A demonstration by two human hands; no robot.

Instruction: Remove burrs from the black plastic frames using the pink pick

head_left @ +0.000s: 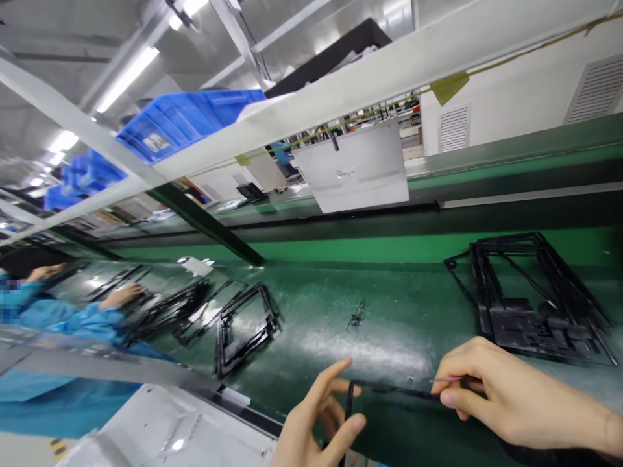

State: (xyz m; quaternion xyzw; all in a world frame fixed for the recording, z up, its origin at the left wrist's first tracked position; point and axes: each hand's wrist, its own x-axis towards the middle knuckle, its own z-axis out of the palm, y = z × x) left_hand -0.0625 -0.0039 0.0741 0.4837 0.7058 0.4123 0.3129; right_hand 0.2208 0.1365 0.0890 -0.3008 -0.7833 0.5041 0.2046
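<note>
Head view: over the green bench [316, 305], a black frame [399, 390], probably light, bendy and fragile, best taken by its corners; the right hand [491, 397] pinches one end, the left hand's [314, 415] fingers curve about the other, grip uncertain.

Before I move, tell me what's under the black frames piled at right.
Green bench shows around the pile and through its openings; anything beneath its solid parts is covered.
</note>
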